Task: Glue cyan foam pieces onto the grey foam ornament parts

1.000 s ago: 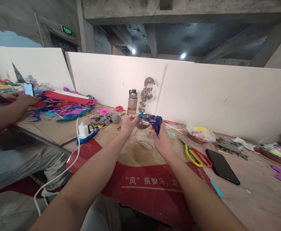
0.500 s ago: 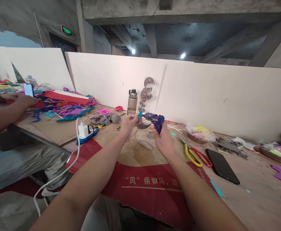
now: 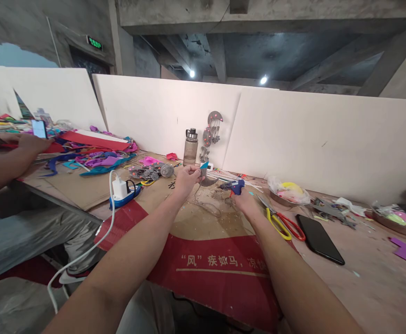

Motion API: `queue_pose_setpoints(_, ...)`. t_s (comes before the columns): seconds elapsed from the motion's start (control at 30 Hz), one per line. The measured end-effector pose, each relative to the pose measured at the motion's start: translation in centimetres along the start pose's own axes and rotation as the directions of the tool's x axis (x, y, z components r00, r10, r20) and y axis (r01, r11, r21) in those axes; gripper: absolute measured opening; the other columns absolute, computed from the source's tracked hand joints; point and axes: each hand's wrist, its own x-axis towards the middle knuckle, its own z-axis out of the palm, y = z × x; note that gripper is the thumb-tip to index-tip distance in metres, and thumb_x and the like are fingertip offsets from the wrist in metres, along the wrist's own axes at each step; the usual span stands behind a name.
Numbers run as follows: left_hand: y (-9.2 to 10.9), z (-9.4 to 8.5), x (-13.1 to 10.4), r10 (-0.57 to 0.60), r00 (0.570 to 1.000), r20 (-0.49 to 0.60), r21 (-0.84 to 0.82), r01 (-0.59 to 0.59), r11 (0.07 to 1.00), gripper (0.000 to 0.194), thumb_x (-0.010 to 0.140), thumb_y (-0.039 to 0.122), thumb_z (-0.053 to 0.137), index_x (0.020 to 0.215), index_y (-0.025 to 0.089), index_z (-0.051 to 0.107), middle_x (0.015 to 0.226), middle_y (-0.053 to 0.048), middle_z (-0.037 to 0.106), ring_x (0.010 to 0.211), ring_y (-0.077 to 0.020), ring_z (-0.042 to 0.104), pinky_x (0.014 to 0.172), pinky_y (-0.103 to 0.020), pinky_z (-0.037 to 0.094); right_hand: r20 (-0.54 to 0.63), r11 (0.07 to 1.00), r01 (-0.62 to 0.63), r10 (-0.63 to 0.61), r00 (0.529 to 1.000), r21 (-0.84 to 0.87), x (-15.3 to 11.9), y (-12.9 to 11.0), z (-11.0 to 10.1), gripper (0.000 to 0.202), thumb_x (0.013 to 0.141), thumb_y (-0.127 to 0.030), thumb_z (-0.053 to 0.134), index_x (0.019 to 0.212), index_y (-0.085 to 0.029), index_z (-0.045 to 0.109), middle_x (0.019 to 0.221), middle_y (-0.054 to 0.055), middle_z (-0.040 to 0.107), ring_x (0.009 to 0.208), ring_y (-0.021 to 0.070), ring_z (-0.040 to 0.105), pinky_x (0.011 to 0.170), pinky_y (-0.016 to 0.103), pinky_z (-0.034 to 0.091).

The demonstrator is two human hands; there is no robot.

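My left hand (image 3: pixel 188 180) pinches a grey crescent-shaped piece (image 3: pixel 209 182) and a small blue scrap (image 3: pixel 205 165) above it. A thin grey cord (image 3: pixel 206 206) trails below onto the cardboard. My right hand (image 3: pixel 244 200) grips a blue hot glue gun (image 3: pixel 234 186), low over the table and apart from the crescent, its nozzle pointing left. Grey pieces with pink dots (image 3: pixel 147 172) and a grey yarn ball (image 3: pixel 167 170) lie left of my left hand.
A bottle (image 3: pixel 190 147) and a hanging grey ornament (image 3: pixel 214 130) stand before white boards. Red-and-yellow scissors (image 3: pixel 282 223), a black phone (image 3: pixel 320 239) and a bagged bowl (image 3: pixel 288 192) lie right. A white charger (image 3: pixel 120 188) is left. Another person's hands (image 3: pixel 32 143) hold a phone at far left.
My right hand has lowered the glue gun away from the crescent, down and slightly right. A small white device behind it now shows. My left hand stays nearly in place.
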Motion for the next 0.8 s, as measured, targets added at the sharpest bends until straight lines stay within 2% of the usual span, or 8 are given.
queue_pose_setpoints(0.1, -0.3, 0.1, 0.0, 0.024, 1.000, 0.019, 0.048, -0.025, 0.999, 0.009, 0.072, 0.017, 0.067, 0.068, 0.014, 0.059, 0.060, 0.002, 0.063, 0.059, -0.0107, 0.063, 0.072, -0.030, 0.057, -0.067, 0.979, -0.131, 0.122, 0.990, -0.159, -0.5, 0.2, -0.6, 0.032, 0.062, -0.027, 0.070, 0.062, -0.025, 0.038, 0.073, 0.015, 0.058, 0.096, 0.0383, 0.056, 0.080, 0.051, 0.041)
queue_pose_setpoints(0.2, -0.8, 0.2, 0.0, 0.064, 0.996, 0.060, 0.122, -0.071, 0.990, 0.009, 0.073, 0.020, 0.067, 0.070, 0.015, 0.060, 0.059, 0.001, 0.064, 0.060, -0.0126, 0.064, 0.068, -0.029, 0.055, -0.158, 0.976, -0.076, 0.044, 0.986, -0.204, -1.2, -2.5, -1.3, 0.028, 0.066, -0.033, 0.067, 0.071, -0.023, 0.041, 0.092, 0.017, 0.058, 0.106, 0.0367, 0.052, 0.087, 0.051, 0.040)
queue_pose_setpoints(0.33, -1.2, 0.6, -0.6, 0.145, 0.979, 0.141, 0.268, -0.179, 0.947, 0.005, 0.074, 0.021, 0.064, 0.074, 0.017, 0.062, 0.065, -0.001, 0.068, 0.061, -0.0136, 0.065, 0.063, -0.026, 0.052, 0.024, 0.961, 0.098, -0.108, 0.994, 0.257, -2.5, -7.5, -0.4, 0.020, 0.080, -0.040, 0.052, 0.088, -0.023, 0.044, 0.088, 0.005, 0.059, 0.082, 0.0206, 0.058, 0.078, 0.039, 0.047)
queue_pose_setpoints(0.43, -1.0, 1.0, -1.4, 0.223, 0.958, 0.181, 0.394, -0.278, 0.876, 0.003, 0.074, 0.020, 0.062, 0.074, 0.017, 0.063, 0.068, -0.001, 0.068, 0.062, -0.0128, 0.064, 0.060, -0.023, 0.048, 0.103, 0.835, 0.018, -0.089, 0.991, 0.550, -3.3, -9.3, 1.0, 0.035, 0.074, -0.038, 0.062, 0.098, -0.024, 0.041, 0.090, 0.002, 0.061, 0.079, 0.0176, 0.060, 0.074, 0.035, 0.049)
queue_pose_setpoints(0.53, -0.9, 1.4, -1.9, 0.239, 0.951, 0.195, 0.457, -0.303, 0.836, 0.003, 0.075, 0.020, 0.061, 0.074, 0.017, 0.064, 0.069, -0.001, 0.068, 0.062, -0.0129, 0.063, 0.059, -0.023, 0.047, 0.136, 0.751, -0.071, -0.025, 0.990, 0.656, -3.6, -9.4, 1.8, 0.042, 0.068, -0.034, 0.067, 0.098, -0.025, 0.040, 0.081, -0.002, 0.060, 0.074, 0.0161, 0.060, 0.072, 0.033, 0.049)
queue_pose_setpoints(0.67, -1.1, 1.6, -2.2, 0.160, 0.962, 0.219, 0.402, -0.239, 0.884, 0.005, 0.076, 0.023, 0.064, 0.076, 0.018, 0.064, 0.069, 0.000, 0.068, 0.061, -0.0133, 0.064, 0.059, -0.024, 0.050, 0.180, 0.622, -0.162, 0.035, 0.983, 0.766, -3.5, -9.2, 1.7, 0.038, 0.067, -0.032, 0.065, 0.094, -0.026, 0.039, 0.075, -0.008, 0.050, 0.060, 0.0111, 0.053, 0.061, 0.028, 0.049)
queue_pose_setpoints(0.73, -1.4, 1.8, -2.3, 0.107, 0.968, 0.229, 0.316, -0.178, 0.932, 0.009, 0.075, 0.026, 0.067, 0.075, 0.018, 0.064, 0.071, -0.001, 0.069, 0.065, -0.0144, 0.066, 0.065, -0.027, 0.054, 0.154, 0.635, -0.150, 0.049, 0.987, 0.758, -3.4, -9.2, 1.3, 0.030, 0.072, -0.033, 0.061, 0.094, -0.026, 0.041, 0.077, -0.007, 0.046, 0.057, 0.0099, 0.048, 0.053, 0.025, 0.044)
queue_pose_setpoints(0.8, -1.5, 2.0, -2.5, 0.060, 0.969, 0.238, 0.207, -0.111, 0.972, 0.013, 0.073, 0.028, 0.070, 0.073, 0.017, 0.063, 0.072, -0.001, 0.069, 0.068, -0.0150, 0.067, 0.071, -0.031, 0.057, 0.089, 0.711, -0.086, 0.032, 0.995, 0.698, -3.4, -9.3, 0.9, 0.022, 0.075, -0.033, 0.057, 0.092, -0.025, 0.046, 0.073, -0.007, 0.043, 0.057, 0.0107, 0.043, 0.051, 0.024, 0.039)
